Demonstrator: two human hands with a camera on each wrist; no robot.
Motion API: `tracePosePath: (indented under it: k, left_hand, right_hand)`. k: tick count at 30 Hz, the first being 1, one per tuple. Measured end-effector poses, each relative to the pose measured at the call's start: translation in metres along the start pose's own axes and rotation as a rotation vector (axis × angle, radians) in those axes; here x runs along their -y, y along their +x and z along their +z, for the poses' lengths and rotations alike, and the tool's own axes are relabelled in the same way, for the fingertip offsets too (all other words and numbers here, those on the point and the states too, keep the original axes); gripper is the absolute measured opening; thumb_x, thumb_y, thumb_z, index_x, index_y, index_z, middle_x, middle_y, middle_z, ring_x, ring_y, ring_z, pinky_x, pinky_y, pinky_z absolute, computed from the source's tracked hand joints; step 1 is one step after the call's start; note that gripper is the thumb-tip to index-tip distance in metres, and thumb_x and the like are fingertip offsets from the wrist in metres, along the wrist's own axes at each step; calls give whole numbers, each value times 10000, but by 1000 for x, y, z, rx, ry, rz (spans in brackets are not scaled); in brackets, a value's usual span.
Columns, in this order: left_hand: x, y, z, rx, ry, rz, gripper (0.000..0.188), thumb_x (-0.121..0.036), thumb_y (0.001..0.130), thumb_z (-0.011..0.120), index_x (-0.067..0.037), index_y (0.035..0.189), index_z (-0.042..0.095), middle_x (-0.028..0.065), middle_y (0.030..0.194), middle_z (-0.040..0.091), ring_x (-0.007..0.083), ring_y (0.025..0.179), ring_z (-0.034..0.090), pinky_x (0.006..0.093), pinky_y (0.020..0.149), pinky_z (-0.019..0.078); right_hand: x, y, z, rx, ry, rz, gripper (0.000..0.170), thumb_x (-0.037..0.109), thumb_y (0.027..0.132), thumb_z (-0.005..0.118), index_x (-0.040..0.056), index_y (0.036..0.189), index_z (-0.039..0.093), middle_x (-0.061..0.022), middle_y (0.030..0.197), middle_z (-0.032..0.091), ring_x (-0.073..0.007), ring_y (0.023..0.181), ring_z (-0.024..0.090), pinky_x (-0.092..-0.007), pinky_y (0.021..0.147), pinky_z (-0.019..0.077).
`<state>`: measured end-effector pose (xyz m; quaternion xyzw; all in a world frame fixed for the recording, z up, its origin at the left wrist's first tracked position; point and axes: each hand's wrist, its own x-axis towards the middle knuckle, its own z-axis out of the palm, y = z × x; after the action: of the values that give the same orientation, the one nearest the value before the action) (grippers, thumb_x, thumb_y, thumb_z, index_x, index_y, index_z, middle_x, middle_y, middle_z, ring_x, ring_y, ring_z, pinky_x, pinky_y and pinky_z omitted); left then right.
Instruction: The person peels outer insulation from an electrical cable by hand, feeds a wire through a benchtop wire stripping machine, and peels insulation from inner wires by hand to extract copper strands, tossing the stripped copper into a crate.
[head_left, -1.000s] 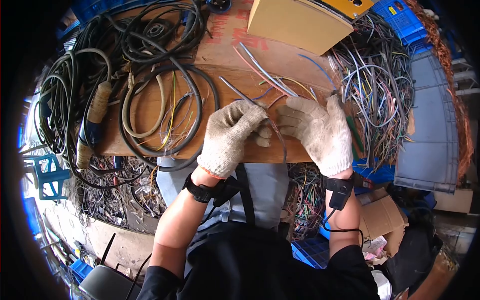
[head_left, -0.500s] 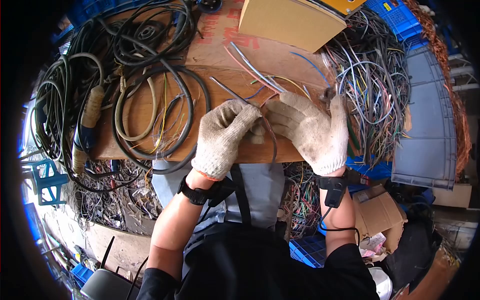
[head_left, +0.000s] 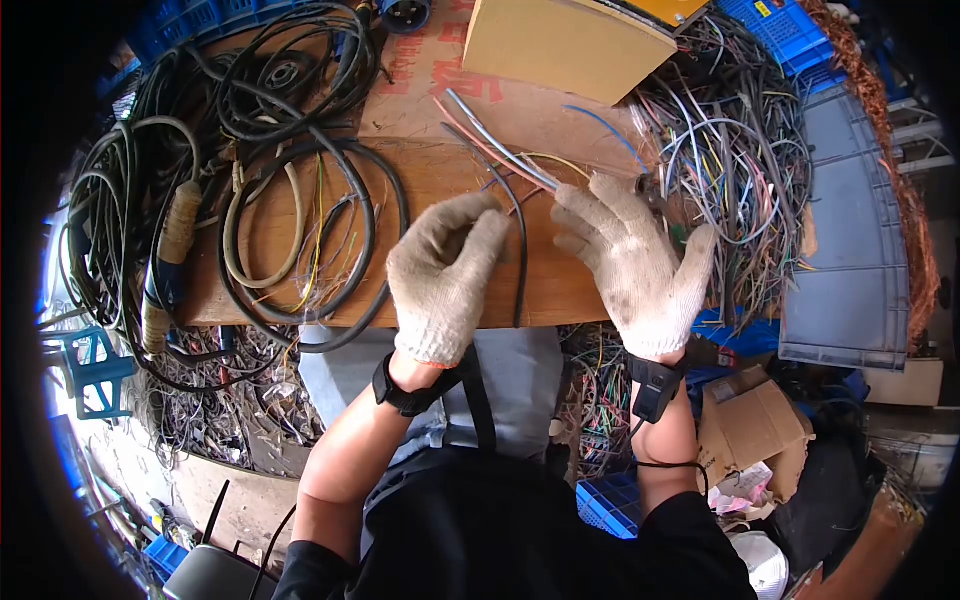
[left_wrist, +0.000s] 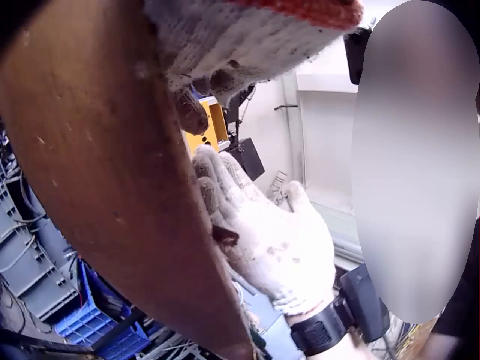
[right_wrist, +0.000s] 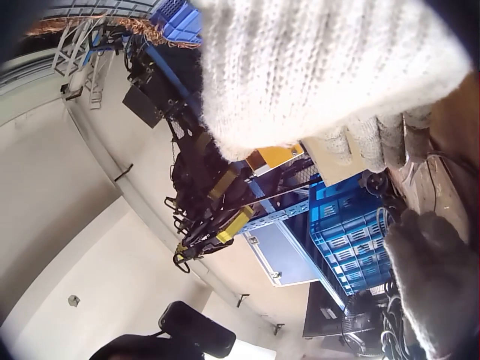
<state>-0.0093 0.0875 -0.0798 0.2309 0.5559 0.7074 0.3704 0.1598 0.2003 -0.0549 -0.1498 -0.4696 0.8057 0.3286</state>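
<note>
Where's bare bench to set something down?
Bare wood: front strip between the short dark cable and right hand; smaller patch between black cable loop and left hand. Crowded: wire heap at right, cable coils at left.

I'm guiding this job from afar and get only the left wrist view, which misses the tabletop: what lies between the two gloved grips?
Observer: A dark cable runs between the left grip and the right grip, reaching the near edge of the wooden table.
Operator: Thanks. What is on the other side, to the left of the left grip?
Observer: A tangle of black cables, which shows in the head view.
</note>
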Motion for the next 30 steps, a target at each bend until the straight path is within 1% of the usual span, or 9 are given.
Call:
tracePosePath:
  k: [2, 8, 15, 18, 20, 21, 22, 24, 30]
  left_hand:
    - [12, 0, 3, -23, 140, 257, 139, -68, 841, 782, -2, 953, 733, 83, 950, 729, 157, 854, 681, 284, 765, 539]
    - [8, -2, 3, 5, 437, 548, 196, -137, 764, 849, -68, 923, 760, 108, 1059, 706, 266, 968, 690, 362, 830, 551]
    - [5, -4, 2, 2, 367, 438, 156, -112, 814, 808, -49, 944, 752, 108, 981, 721, 258, 961, 686, 354, 847, 541]
    - [15, -2, 0, 24, 182, 309, 122, -100, 847, 781, -24, 934, 742, 112, 921, 720, 227, 908, 688, 332, 828, 535]
    - [10, -4, -1, 29, 169, 266, 120, -109, 874, 770, -11, 933, 733, 97, 921, 718, 166, 856, 675, 300, 793, 526]
    - [9, -5, -4, 74, 101, 210, 102, -80, 908, 728, 3, 965, 709, 69, 924, 707, 138, 852, 658, 281, 794, 519]
    - [9, -5, -5, 119, 34, 154, 87, -50, 942, 686, 17, 996, 685, 42, 928, 695, 111, 847, 640, 262, 794, 512]
    - [7, -4, -7, 110, 88, 164, 99, -74, 958, 671, 23, 974, 686, 49, 914, 692, 109, 823, 637, 259, 763, 509]
    - [9, -2, -11, 151, 76, 157, 148, -138, 951, 706, 7, 976, 717, 37, 870, 715, 97, 791, 643, 258, 728, 517]
  right_hand:
    - [-4, -4, 10, 43, -16, -15, 1081, 856, 900, 204, -11, 1527, 360, -276, 1493, 457, -380, 1385, 441, -503, 1151, 303]
    - [-11, -12, 25, 109, -76, -22, 1137, 894, 861, 232, 15, 1582, 231, -311, 1523, 395, -389, 1440, 374, -517, 1210, 194]
    - [-14, -10, 35, 111, -182, -68, 1158, 896, 855, 255, 9, 1594, 175, -320, 1544, 357, -394, 1459, 342, -503, 1215, 188]
    - [-13, -12, 28, 72, -122, -69, 1023, 816, 906, 362, -19, 1497, 400, -302, 1440, 502, -368, 1355, 489, -486, 1163, 314]
    - [-13, -16, 4, 50, -561, -99, 731, 644, 953, 527, -37, 1190, 648, -220, 1182, 682, -289, 1112, 647, -427, 1023, 460]
    - [-8, -14, 17, -60, -593, -173, 387, 377, 936, 693, -8, 896, 694, -120, 933, 722, -191, 867, 672, -349, 826, 526]
    - [-8, -18, 18, -156, -618, -163, 213, 210, 864, 790, 17, 862, 698, -81, 880, 716, -147, 781, 653, -301, 734, 519]
    - [-8, -20, 20, -207, -1140, -244, 169, 113, 794, 842, 39, 843, 698, -72, 842, 714, -155, 727, 667, -289, 669, 522]
    - [-12, -12, 25, -99, -1461, -696, 273, 189, 707, 907, 91, 843, 692, -51, 820, 707, -249, 753, 693, -350, 662, 540]
